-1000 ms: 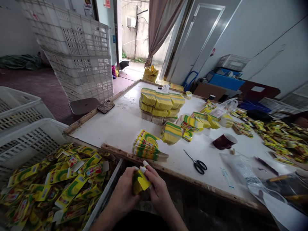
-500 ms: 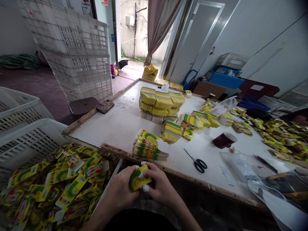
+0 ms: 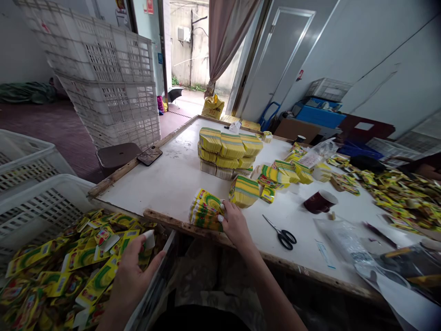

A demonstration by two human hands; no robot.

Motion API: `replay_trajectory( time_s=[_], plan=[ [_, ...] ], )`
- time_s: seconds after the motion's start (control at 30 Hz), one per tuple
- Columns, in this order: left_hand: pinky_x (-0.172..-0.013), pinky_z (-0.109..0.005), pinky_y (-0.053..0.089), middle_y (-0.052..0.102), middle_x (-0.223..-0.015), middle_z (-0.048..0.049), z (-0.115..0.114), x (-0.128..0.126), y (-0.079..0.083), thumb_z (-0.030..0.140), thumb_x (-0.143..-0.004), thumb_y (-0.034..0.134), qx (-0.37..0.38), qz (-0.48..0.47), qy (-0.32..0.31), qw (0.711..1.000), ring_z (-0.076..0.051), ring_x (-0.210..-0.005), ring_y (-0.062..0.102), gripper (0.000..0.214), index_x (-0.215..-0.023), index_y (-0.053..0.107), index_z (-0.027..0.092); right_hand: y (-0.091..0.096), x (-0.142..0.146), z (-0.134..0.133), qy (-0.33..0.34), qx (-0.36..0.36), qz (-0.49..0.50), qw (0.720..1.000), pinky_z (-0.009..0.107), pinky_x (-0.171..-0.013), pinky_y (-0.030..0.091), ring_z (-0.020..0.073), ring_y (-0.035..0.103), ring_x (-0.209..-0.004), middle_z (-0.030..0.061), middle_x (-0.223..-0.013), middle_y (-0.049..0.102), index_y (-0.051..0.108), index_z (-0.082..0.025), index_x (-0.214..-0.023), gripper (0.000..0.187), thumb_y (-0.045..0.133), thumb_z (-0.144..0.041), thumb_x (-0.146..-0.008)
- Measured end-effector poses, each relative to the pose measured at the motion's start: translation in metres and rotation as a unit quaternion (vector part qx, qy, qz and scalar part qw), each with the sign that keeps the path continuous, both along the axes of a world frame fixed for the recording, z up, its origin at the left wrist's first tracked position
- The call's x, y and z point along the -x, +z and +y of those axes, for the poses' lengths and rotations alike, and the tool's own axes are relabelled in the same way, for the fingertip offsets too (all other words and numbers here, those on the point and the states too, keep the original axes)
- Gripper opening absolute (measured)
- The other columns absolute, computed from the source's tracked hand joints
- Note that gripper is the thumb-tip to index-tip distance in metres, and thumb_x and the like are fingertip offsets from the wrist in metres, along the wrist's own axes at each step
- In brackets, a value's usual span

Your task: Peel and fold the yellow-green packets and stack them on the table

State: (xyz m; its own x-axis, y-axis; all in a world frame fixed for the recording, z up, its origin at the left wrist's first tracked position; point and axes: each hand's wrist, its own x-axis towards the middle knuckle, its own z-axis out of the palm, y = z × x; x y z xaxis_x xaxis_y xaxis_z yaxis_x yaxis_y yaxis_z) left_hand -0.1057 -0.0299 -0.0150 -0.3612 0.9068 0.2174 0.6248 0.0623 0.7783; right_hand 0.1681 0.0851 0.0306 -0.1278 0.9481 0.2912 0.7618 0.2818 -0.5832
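Observation:
My left hand [image 3: 132, 269] is open, thumb and fingers apart, above a white crate [image 3: 77, 186] heaped with yellow-and-green card boxes [image 3: 55, 250]. Nothing shows between its fingers. At the table's near edge, a leaning row of flattened yellow-and-green boxes [image 3: 205, 209] lies by a wooden strip. My right hand [image 3: 236, 225] grips the right end of that row between white-covered fingertips; whether it pinches one box or several is hidden. Just behind it stands a block of stacked yellow boxes [image 3: 244, 191].
Black-handled scissors [image 3: 284, 234] and a dark red mug [image 3: 320, 201] sit to the right on the white table [image 3: 168, 177]. Farther back is a larger stack of boxes [image 3: 227, 149]. A phone [image 3: 149, 155] rests at the left edge, and a pile of boxes [image 3: 406, 193] covers the far right.
My hands have parted. The yellow box held between them is out of them; my left hand has moved left over the crate, my right hand forward to the row of flattened boxes.

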Motion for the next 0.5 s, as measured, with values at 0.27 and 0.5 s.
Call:
replay_trajectory(
  time_s=[0.27,0.5],
  plan=[
    [-0.094,-0.043,0.05,0.064,-0.122,-0.012,0.011,-0.067,0.006,0.048,-0.071,0.074,0.038,-0.32,-0.195,0.926,-0.029,-0.113,0.06,0.063,-0.124,0.052,0.021,0.007,0.012,-0.027,0.011,-0.019,0.055,0.998,0.043,-0.082,0.05,0.0239,0.055,-0.09,0.0108,-0.107,0.055,0.039,-0.017,-0.132,0.061,0.055,-0.01,-0.074],
    [-0.077,-0.035,0.057,0.063,-0.08,-0.0015,0.022,-0.109,0.042,0.065,-0.083,0.046,-0.082,-0.677,-0.072,0.728,-0.019,-0.075,0.064,0.047,-0.094,0.058,0.022,0.002,0.057,-0.109,0.195,0.215,0.385,0.876,0.021,-0.058,0.043,0.0118,0.05,-0.069,0.0001,-0.093,0.055,0.042,-0.025,-0.127,0.061,0.066,-0.017,-0.071]
  ],
)
